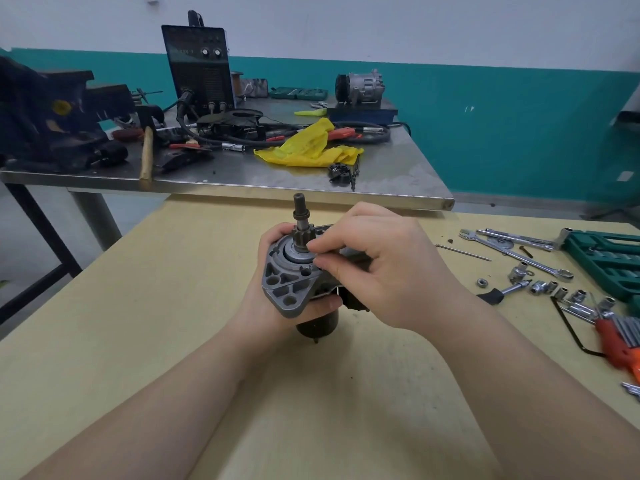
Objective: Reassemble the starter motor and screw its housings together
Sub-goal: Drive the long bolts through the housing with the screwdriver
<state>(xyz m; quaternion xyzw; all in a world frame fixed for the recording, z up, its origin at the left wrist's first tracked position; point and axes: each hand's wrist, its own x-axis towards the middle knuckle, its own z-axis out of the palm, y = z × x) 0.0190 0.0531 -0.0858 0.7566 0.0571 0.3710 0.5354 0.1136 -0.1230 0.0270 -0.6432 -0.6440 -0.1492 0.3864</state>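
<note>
At the centre of the frame, the starter motor (299, 271) is held upright above the wooden table (138, 323), its dark cylindrical body pointing down and its pinion shaft (300, 216) pointing up. It is grasped from behind and below by the left hand (277, 306), whose fingers are curled round the body beneath the grey flanged housing (284, 285). The right hand (377, 268) is laid over the motor's right side, thumb and forefinger pinched together at the housing's rim beside the pinion; what is pinched there is too small to tell.

Bare tabletop is seen to the left of the hands and below them, as far as the table's left edge. At the right of the frame, that room is bounded by wrenches (512, 251), loose sockets (554, 289), an orange hex key set (620, 344) and a green tool case (609, 261) near the right edge. At the top, a metal bench (398, 188) abuts the table's far edge, bearing a yellow cloth (308, 147) and a welding machine (197, 67).
</note>
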